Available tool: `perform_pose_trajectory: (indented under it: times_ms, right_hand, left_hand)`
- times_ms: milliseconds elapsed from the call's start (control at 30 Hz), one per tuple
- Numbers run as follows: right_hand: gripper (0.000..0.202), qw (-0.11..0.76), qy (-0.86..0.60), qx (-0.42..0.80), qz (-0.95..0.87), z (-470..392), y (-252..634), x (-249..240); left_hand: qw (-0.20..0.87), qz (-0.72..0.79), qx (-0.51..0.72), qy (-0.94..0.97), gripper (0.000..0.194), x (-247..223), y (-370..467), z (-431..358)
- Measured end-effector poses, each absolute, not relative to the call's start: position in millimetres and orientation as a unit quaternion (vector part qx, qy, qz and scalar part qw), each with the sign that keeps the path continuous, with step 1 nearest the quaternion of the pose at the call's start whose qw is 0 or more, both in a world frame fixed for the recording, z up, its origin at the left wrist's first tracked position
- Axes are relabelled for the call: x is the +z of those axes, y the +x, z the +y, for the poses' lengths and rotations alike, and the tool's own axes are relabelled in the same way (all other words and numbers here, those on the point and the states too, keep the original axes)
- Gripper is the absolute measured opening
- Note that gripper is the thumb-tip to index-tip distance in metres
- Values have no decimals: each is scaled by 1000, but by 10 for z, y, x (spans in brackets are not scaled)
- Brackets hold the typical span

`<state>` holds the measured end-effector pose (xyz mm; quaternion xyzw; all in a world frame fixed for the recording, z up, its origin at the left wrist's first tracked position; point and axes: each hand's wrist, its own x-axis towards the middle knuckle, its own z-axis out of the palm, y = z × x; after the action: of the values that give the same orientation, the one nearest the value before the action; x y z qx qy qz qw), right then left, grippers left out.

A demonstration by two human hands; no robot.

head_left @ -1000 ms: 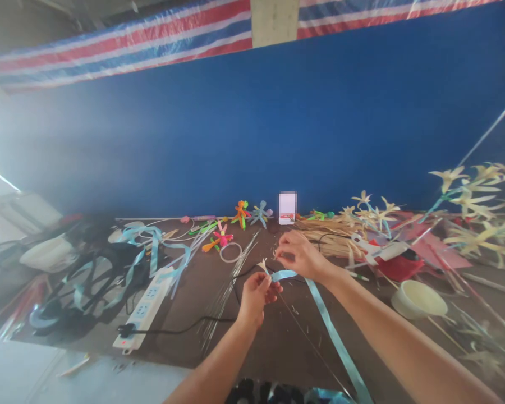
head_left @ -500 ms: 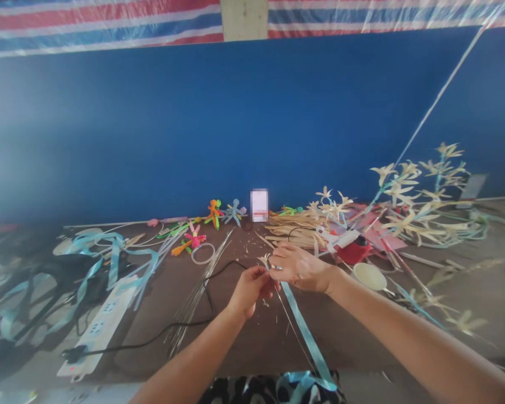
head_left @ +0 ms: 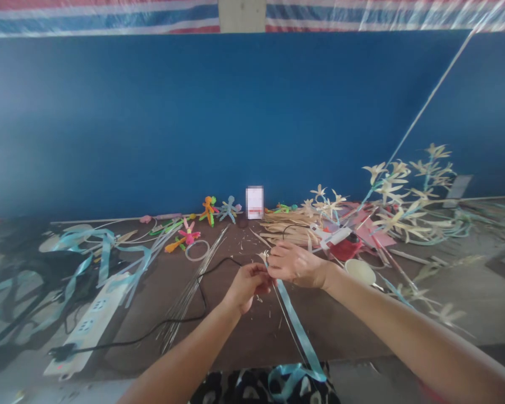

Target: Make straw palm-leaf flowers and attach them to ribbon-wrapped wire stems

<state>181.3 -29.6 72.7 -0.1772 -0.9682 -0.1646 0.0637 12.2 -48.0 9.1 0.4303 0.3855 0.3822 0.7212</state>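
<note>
My left hand (head_left: pixel 248 285) is pinched closed on a thin wire stem (head_left: pixel 287 317), whose long end slants down toward my lap. Fingertips of my right hand (head_left: pixel 295 265) meet the left ones, closed on a light blue ribbon (head_left: pixel 298 324) near the top of the stem. A small cream flower (head_left: pixel 264 256) pokes up just above the joined fingers. From the right hand the ribbon runs down over the table edge and loops on the patterned cloth at my lap. The exact spot where ribbon meets wire is hidden by my fingers.
Left of my hands lie loose wires (head_left: pixel 193 292), a black cord and a white power strip (head_left: pixel 93 317). Finished cream flower sprays (head_left: pixel 398 191), a glue gun (head_left: pixel 334 238) and a round cream lid-like piece (head_left: pixel 360 271) are on the right. A blue wall (head_left: pixel 219 123) stands behind.
The whole view has shifted slightly, so things appear a little further left and higher. Both hands stay together at the stem, with the right fingers slightly turned around its top.
</note>
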Motion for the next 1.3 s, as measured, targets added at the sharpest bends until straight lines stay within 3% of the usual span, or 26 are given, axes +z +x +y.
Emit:
perform_pose_trajectory:
  times_ms: [200, 433, 500, 700, 1300]
  right_hand:
    - [17, 123, -203, -139, -961, -296, 1844, 692]
    - [13, 390, -406, 77, -823, -391, 1887, 515]
    - [14, 426, -442, 160, -773, -409, 1867, 440]
    - [21, 413, -463, 338, -707, -454, 1743, 311]
    - [10, 428, -507, 371, -650, -452, 1630, 218]
  left_hand:
    - [723, 375, 400, 420, 15, 96, 147, -473]
    - [697, 424, 431, 386, 20, 109, 152, -442]
    - [695, 431, 431, 382, 21, 99, 157, -432]
    - [672, 435, 434, 414, 17, 81, 198, -440]
    - [647, 421, 444, 455, 16, 75, 182, -456]
